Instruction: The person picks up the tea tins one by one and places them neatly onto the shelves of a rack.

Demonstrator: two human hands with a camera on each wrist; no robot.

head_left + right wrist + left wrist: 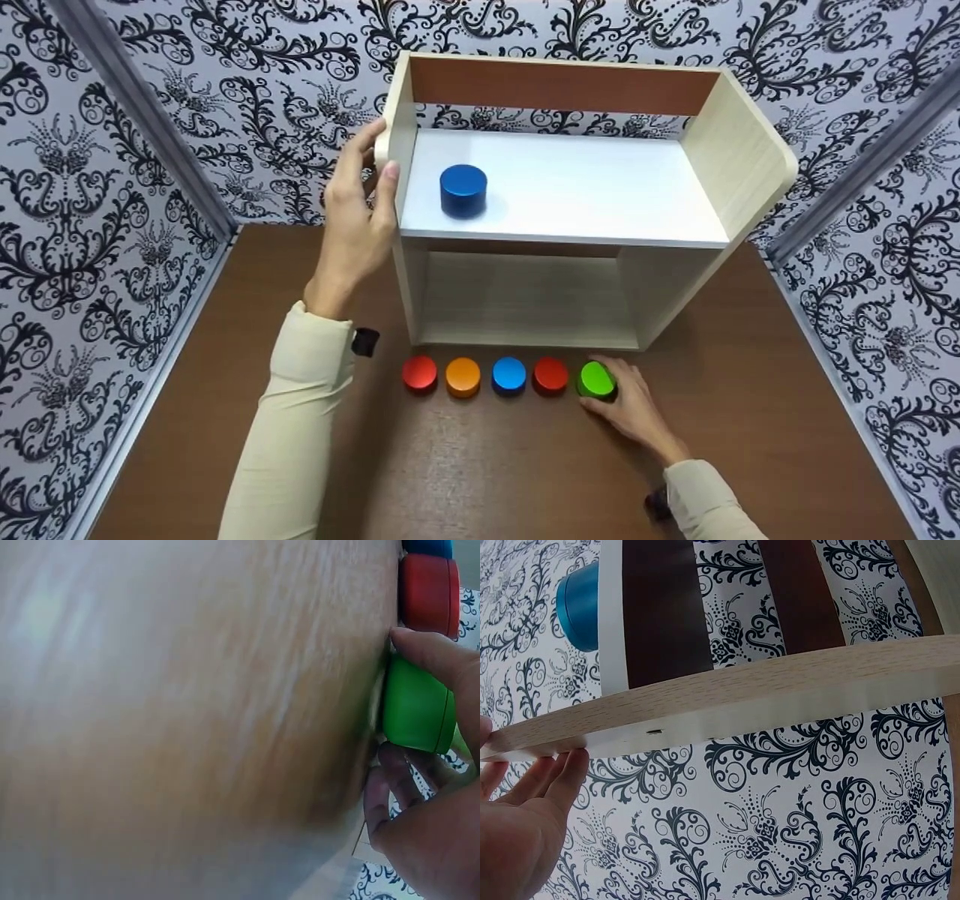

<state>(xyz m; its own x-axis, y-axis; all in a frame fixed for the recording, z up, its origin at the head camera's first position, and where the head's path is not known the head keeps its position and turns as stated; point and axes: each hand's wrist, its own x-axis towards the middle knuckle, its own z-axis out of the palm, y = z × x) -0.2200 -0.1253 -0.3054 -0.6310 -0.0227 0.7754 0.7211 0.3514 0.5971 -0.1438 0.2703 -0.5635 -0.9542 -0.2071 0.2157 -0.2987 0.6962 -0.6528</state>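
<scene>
My left hand (356, 202) grips the left side panel (395, 112) of a pale wooden shelf unit, thumb at its front edge and fingers behind. In the left wrist view, fingertips (574, 765) touch that panel (727, 694). At the right end of a row on the table, my right hand (628, 401) holds a green round container (596, 379), thumb on the near side and fingers around the far side. The right wrist view shows the green container (416, 705) standing on the table between thumb and fingers, a seam near its top.
A dark blue round container (463, 191) stands on the white upper shelf (585, 187), toward the left. Left of the green one, in front of the unit, stand red (551, 376), blue (509, 375), orange (463, 376) and another red container (419, 373). Patterned walls (150, 172) enclose the brown table (480, 465).
</scene>
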